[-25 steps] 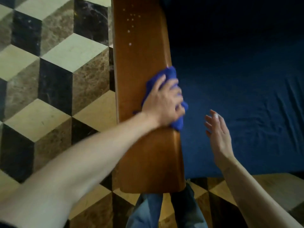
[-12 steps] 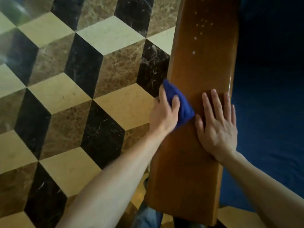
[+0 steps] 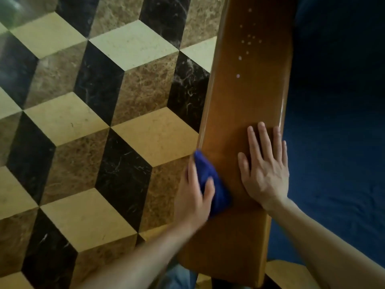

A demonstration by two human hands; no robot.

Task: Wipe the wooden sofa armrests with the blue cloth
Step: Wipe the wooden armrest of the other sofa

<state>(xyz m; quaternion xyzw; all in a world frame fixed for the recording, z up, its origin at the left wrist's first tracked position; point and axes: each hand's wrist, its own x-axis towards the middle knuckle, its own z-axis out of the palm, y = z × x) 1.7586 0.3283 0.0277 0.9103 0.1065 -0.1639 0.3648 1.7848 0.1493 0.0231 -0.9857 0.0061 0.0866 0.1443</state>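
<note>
The light is dim and warm, and soft throughout. A thin bright glare line runs along the right edge of the armrest [image 3: 239,105], and the far floor [image 3: 87,126] tiles at upper left carry a pale, hazy sheen. The right hand [image 3: 265,174] throws a faint shadow onto the wood beside its fingers. The seat [image 3: 337,122] sinks into near-black toward the top. The left hand [image 3: 194,197] and cloth [image 3: 210,180] are smeared with motion blur. Straight lines bow slightly near the edges.

Blue cloth [image 3: 210,180], brown armrest [image 3: 239,113], cube-patterned floor [image 3: 93,122].
</note>
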